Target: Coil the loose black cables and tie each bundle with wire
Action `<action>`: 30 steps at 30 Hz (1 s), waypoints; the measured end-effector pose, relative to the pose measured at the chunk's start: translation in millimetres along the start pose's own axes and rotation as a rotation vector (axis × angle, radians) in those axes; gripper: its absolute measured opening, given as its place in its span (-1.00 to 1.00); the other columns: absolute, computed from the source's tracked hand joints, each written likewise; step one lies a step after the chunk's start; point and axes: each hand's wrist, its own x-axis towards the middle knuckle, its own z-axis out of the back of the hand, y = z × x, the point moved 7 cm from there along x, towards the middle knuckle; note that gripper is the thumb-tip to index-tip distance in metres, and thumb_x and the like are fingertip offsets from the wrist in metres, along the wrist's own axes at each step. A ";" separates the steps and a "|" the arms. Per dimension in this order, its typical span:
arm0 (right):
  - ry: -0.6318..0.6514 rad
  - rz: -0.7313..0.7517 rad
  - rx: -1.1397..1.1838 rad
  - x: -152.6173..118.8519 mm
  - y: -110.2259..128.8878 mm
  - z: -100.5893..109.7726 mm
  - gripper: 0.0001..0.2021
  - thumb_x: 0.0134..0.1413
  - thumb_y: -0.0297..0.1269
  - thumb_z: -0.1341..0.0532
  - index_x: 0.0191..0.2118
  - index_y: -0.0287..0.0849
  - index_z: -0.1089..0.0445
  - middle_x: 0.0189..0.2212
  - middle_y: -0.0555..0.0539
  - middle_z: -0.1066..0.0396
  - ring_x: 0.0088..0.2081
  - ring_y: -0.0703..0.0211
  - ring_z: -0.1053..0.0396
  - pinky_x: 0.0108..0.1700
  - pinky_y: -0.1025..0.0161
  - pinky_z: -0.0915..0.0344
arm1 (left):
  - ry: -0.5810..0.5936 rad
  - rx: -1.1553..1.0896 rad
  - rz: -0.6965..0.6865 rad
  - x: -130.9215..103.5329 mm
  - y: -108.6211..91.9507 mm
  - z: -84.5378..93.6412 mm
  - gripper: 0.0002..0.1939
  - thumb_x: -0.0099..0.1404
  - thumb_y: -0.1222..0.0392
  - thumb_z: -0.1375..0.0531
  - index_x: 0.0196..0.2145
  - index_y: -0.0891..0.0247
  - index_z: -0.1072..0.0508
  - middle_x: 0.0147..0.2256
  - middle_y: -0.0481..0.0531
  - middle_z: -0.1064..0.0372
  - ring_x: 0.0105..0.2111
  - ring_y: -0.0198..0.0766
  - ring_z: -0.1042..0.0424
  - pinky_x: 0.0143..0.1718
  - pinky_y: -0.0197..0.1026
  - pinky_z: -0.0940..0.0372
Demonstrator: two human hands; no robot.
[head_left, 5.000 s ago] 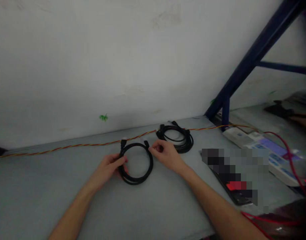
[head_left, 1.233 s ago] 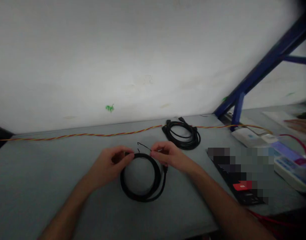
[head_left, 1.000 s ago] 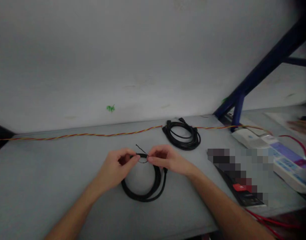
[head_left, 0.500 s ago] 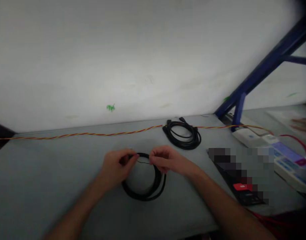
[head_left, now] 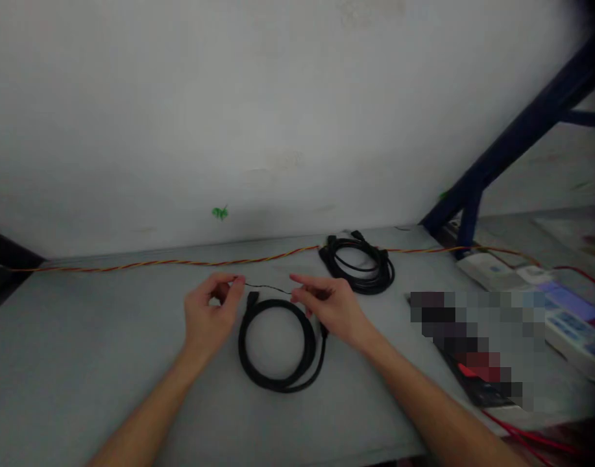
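A thin dark twist tie (head_left: 265, 286) stretches between my two hands, slightly wavy. My left hand (head_left: 212, 311) pinches one end of it between thumb and forefinger. The other end is in the fingertips of my right hand (head_left: 333, 305), whose forefinger points out to the left. Just below the tie, a coiled black cable (head_left: 243, 350) lies on the grey table (head_left: 194, 421). One plug of this cable stands out at the coil's upper left; its other end runs up the right side, partly under my right hand.
A second coil of black cable (head_left: 389, 275) with several plugs lies at the back. A twisted red-and-yellow wire (head_left: 161, 261) runs along the wall (head_left: 132, 130). On the right are a blue metal brace (head_left: 501, 152), white-and-purple boxes (head_left: 564, 305) and a pixelated patch over dark items.
My hands have lifted away from the coil and spread apart, drawing the twist tie out between them. The cable's upper-left plug now shows. The view has shifted slightly.
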 end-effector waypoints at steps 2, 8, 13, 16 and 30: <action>-0.032 0.015 -0.124 -0.5 1.4 2.5 -0.72 0.19 -0.12 -0.34 -0.09 -0.14 -0.68 -0.35 -0.11 -0.66 -0.45 0.10 -0.53 -0.34 0.19 -0.46 | -0.021 0.006 0.020 0.4 2.7 0.6 -0.80 0.27 0.04 -0.31 -0.33 0.23 -0.59 -0.61 -0.16 -0.25 -0.59 -0.37 -0.23 -0.48 -0.31 -0.19; -0.071 0.093 -0.529 -3.8 13.6 0.6 -0.83 0.26 -0.23 -0.30 -0.22 -0.04 -0.69 -0.28 -0.07 -0.68 -0.30 0.03 -0.59 -0.21 0.19 -0.38 | -0.048 0.018 0.022 5.7 12.0 2.9 -0.79 0.28 0.02 -0.31 -0.31 0.24 -0.57 -0.59 -0.17 -0.25 -0.57 -0.37 -0.24 -0.45 -0.31 -0.23; -0.053 0.068 -0.658 -1.1 11.8 -3.1 -0.77 0.32 -0.18 -0.25 -0.26 -0.09 -0.66 -0.32 -0.12 -0.64 -0.33 0.04 -0.52 -0.28 0.19 -0.27 | -0.005 0.050 -0.034 6.4 11.7 0.0 -0.78 0.31 0.02 -0.28 -0.29 0.23 -0.55 -0.56 -0.15 -0.29 -0.54 -0.35 -0.29 -0.39 -0.29 -0.28; -0.056 0.051 -0.704 1.5 7.5 -1.8 -0.75 0.32 -0.18 -0.23 -0.32 -0.13 -0.61 -0.34 -0.15 -0.60 -0.33 0.04 -0.48 -0.30 0.19 -0.20 | 0.020 0.110 -0.064 3.4 9.0 -1.5 -0.77 0.33 0.01 -0.25 -0.26 0.22 -0.56 -0.51 -0.10 -0.38 -0.50 -0.31 -0.36 -0.33 -0.26 -0.32; -0.111 -0.145 0.289 14.0 -3.2 16.8 -0.61 0.00 0.11 -0.39 -0.44 -0.18 -0.58 -0.43 -0.10 -0.53 -0.40 0.16 -0.29 -0.37 0.22 -0.14 | 0.134 -0.418 0.402 14.6 42.1 -8.9 -0.73 0.17 -0.03 -0.36 -0.34 0.25 -0.54 -0.66 -0.18 -0.15 -0.62 -0.35 -0.17 -0.50 -0.24 -0.15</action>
